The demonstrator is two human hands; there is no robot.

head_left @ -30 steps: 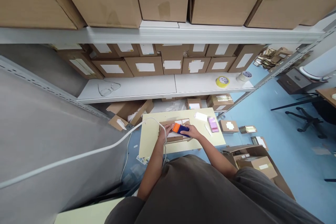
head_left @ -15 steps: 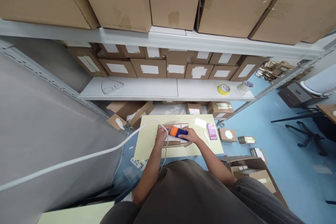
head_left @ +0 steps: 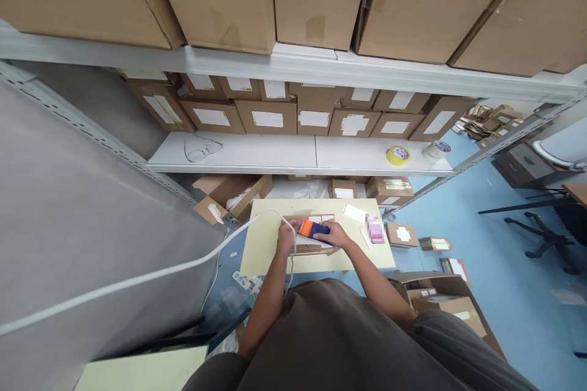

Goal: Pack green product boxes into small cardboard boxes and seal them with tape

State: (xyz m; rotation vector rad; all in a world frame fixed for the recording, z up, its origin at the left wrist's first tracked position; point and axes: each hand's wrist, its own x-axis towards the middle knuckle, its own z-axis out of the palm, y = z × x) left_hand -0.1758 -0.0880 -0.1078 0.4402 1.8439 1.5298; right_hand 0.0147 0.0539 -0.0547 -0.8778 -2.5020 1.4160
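Note:
Above an open carton [head_left: 309, 250] on the pale yellow table [head_left: 263, 250] is a small slim box [head_left: 315, 230], orange at one end and dark blue along the rest. My right hand [head_left: 337, 234] is closed round its blue end. At the orange end my left hand [head_left: 286, 237] is closed on it, its fingertips partly hidden. White items lie inside the carton under the box; their kind is too small to tell. A white cable [head_left: 229, 249] arcs in from the left and passes my left hand.
To the right on the table lie a white card [head_left: 354, 212] and a pixelated pink item [head_left: 375, 230]. The shelf [head_left: 270, 153] ahead holds glasses [head_left: 203, 151], yellow tape [head_left: 398, 156] and labelled cartons. An open large carton [head_left: 493, 333] stands at my right, with smaller boxes on the floor.
The whole view has shifted slightly, so everything sits a little further right. Both hands stay on the orange and blue box, with almost no change in their hold.

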